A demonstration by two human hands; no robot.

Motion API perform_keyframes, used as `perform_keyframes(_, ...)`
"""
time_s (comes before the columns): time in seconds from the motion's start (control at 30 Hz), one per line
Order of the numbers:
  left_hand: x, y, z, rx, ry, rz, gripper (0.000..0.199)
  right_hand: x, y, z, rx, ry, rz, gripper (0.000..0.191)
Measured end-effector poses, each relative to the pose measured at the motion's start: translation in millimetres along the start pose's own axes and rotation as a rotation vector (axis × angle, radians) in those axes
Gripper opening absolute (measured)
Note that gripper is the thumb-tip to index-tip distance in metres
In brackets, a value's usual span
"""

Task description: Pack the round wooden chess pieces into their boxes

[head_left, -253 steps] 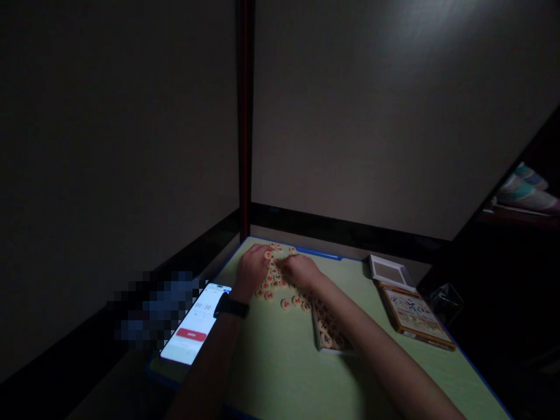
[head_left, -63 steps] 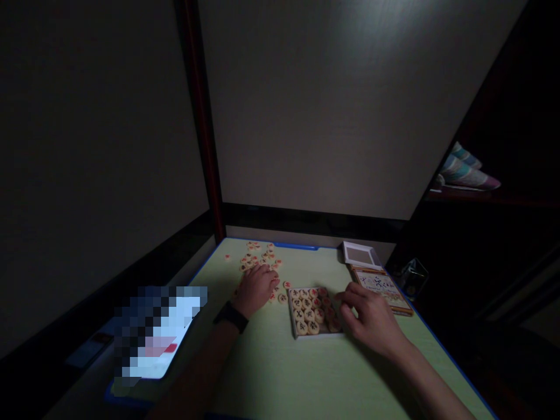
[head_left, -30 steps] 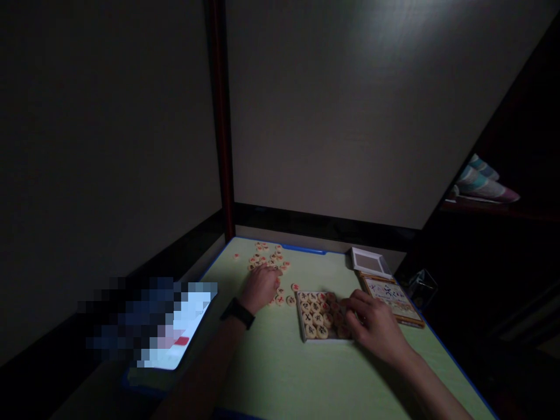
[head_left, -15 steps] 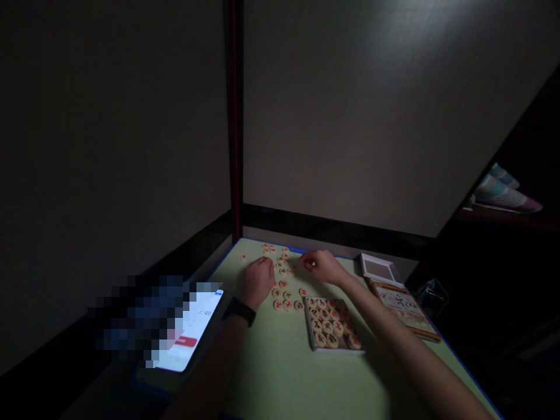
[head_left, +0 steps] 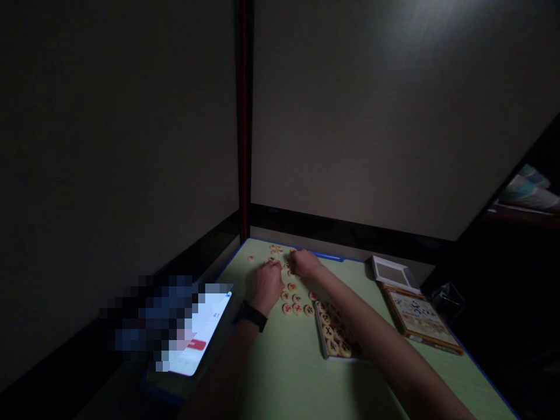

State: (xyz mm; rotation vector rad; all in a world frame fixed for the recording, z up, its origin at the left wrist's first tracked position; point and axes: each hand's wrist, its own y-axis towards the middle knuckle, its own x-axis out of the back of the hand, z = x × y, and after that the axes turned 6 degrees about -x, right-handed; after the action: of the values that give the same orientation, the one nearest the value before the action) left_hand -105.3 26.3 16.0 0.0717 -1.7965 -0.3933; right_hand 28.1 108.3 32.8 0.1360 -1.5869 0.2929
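Round xiangqi pieces with red or black characters lie loose on the green table. My left hand, with a dark band on its wrist, rests among them at their left side, fingers curled together. Close by on its right, my right hand reaches over the back pieces with its fingers bent in a pinch. What either hand holds, if anything, is hidden. Nearer to me, a shallow box holds rows of pieces, its right part covered by my right forearm. Several loose pieces lie left of the box.
A lit phone stands at the left edge, partly blurred out. At the right lie a white box lid or tray and a box with a printed picture. Grey wall panels enclose the table's back and left.
My right hand has moved left and down onto the back pieces, beside my left hand. Its forearm now covers more of the piece box. The view has shifted slightly left.
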Motion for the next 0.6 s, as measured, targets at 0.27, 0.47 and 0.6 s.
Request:
perform_keyframes(0.27,0.2,-1.6,-3.0,-0.025,0.035,0.009,0.027,12.9,-18.2,-5.9,0.078,0.091,-0.159,0.038)
perform_keyframes(0.47,-3.9,-0.2,-5.0,-0.086,0.020,0.002,0.025,23.6,-80.1,-54.5,0.147,0.253,-0.277,0.028)
perform_keyframes(0.6,-0.9,-3.1,-13.1,-0.127,-0.029,-0.032,0.023,15.4,-146.4,-87.8,0.245,0.672,-0.244,0.021)
